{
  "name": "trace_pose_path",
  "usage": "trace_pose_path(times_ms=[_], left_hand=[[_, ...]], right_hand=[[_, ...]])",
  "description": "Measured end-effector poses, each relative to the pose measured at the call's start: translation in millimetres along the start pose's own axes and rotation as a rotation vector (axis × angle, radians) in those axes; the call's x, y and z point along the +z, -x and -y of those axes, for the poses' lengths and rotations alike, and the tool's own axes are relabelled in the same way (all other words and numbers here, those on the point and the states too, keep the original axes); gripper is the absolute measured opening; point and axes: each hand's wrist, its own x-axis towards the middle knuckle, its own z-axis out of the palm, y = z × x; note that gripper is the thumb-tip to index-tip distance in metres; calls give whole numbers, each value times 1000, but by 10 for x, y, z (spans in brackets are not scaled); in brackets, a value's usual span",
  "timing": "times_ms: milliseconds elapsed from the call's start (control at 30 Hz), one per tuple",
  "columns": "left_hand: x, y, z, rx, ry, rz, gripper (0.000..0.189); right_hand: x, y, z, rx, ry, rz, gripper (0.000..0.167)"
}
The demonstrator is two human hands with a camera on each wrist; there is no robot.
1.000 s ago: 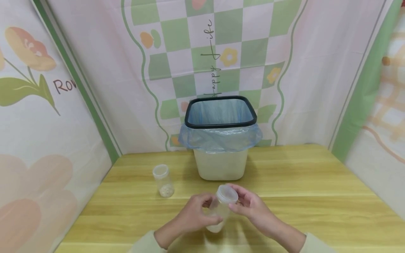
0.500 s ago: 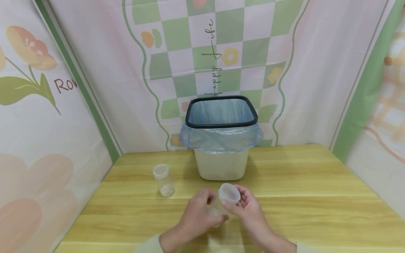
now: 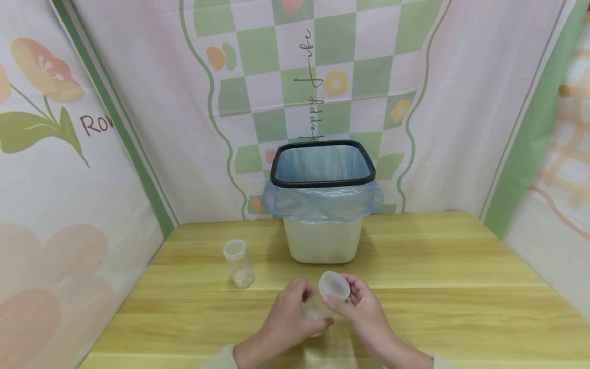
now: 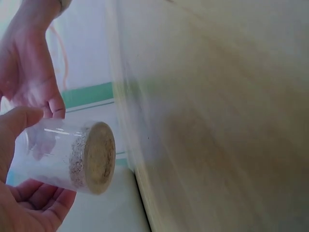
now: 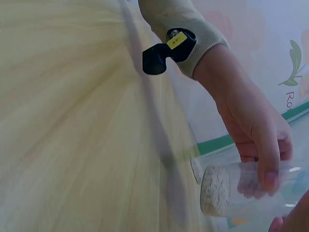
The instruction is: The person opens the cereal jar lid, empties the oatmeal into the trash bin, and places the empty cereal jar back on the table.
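In the head view, a clear plastic jar [image 3: 315, 302] is tilted between both hands above the table. Its body is gripped by my left hand [image 3: 289, 313], thumb on the near side and fingers round the far side. My right hand [image 3: 369, 310] holds the translucent lid [image 3: 334, 286] at the jar's top, thumb in front and fingers behind. Pale, flaky grains [image 5: 215, 191] cover the jar's bottom in the right wrist view. A similar lidded jar [image 3: 238, 262] stands upright to the left, with pale bits at its bottom.
Behind the hands stands a cream bin [image 3: 322, 241] with a black rim and a blue bag folded over its edge. The wood-grain table [image 3: 461, 287] runs back to a patterned curtain [image 3: 258, 56], and further curtain panels flank both sides.
My right hand has turned around the lid, its wrist swinging left. My left hand has shifted slightly right and up with the jar. Over the last half second, both hands stay nearly in place.
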Motion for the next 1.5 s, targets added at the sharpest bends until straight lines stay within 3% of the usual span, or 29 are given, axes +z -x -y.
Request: trace_pose_path(times_ms=[133, 400, 533, 633, 867, 1033, 1200, 1500], left_hand=[[-22, -7, 38, 6, 60, 34, 43], [-77, -56, 69, 85, 153, 61, 41], [-75, -60, 75, 99, 170, 64, 40], [-68, -56, 71, 88, 170, 62, 41], [-58, -52, 27, 8, 136, 32, 47], [-3, -37, 14, -20, 83, -23, 48], [50, -21, -6, -42, 33, -46, 49], [71, -8, -33, -54, 25, -48, 49]], right_hand=[[-92, -35, 17, -16, 6, 99, 53], [-299, -106, 50, -147, -31, 403, 57], [-323, -106, 49, -155, -58, 450, 60], [-299, -86, 49, -138, -48, 410, 63], [-136, -25, 71, -78, -48, 126, 61], [-11, 16, 39, -65, -48, 6, 56], [56, 16, 0, -55, -35, -49, 59], [60, 22, -37, -58, -30, -45, 56]])
